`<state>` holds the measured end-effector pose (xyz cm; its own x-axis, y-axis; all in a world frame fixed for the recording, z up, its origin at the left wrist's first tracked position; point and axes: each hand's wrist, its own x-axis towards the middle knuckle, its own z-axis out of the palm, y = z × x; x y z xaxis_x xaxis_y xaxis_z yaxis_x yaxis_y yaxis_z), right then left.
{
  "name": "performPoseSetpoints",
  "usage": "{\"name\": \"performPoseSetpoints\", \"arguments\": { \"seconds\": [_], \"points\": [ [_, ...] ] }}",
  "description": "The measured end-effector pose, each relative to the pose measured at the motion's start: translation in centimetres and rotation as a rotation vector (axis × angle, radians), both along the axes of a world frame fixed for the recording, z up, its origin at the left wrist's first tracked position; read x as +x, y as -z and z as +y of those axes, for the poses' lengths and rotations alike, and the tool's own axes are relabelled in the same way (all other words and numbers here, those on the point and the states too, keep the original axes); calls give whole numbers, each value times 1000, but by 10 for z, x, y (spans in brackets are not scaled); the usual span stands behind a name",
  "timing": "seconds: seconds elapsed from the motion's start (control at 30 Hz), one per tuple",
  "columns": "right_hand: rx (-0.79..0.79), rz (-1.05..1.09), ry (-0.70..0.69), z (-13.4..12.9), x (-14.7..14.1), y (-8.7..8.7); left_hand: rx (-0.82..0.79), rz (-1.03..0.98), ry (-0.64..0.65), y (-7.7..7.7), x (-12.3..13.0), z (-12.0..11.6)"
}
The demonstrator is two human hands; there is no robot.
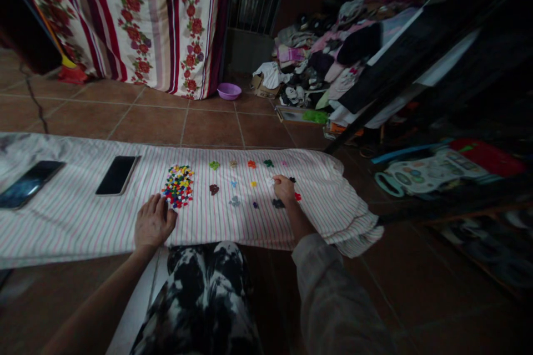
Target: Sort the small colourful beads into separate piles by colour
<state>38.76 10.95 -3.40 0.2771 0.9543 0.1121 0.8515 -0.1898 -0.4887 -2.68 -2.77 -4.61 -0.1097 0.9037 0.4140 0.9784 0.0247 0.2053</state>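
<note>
A mixed heap of tiny coloured pieces (179,184) lies on a striped cloth (225,224). My left hand (154,222) rests flat at the heap's lower left edge, fingers stretched out. Farther right, small groups sorted by colour stand in rows: light green pieces (214,165), brown pieces (214,189), orange pieces (251,164), grey pieces (235,201) and several others. My right hand (285,191) is over the right part of these rows, thumb and finger pinched together at the white pieces (270,182). What sits in the pinch is too small to make out. Red pieces (297,197) show just beside that hand.
Two phones, one dark (117,175) and one reflective (29,184), lie on the cloth at left. Beyond the cloth are a tiled floor, a purple basin (229,91), a floral curtain (158,22) and heaped clothes (325,50). A dark slanted frame stands at right.
</note>
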Motion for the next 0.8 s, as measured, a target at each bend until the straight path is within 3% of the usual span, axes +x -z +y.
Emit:
{"name": "performPoseSetpoints", "arguments": {
  "seconds": [0.5,0.8],
  "points": [
    [-42,-10,-2,-5,0,-5,15,6,1,2,-1,1],
    [92,-29,-52,-5,2,0,-3,-2,-8,3,-1,2]
  ]
}}
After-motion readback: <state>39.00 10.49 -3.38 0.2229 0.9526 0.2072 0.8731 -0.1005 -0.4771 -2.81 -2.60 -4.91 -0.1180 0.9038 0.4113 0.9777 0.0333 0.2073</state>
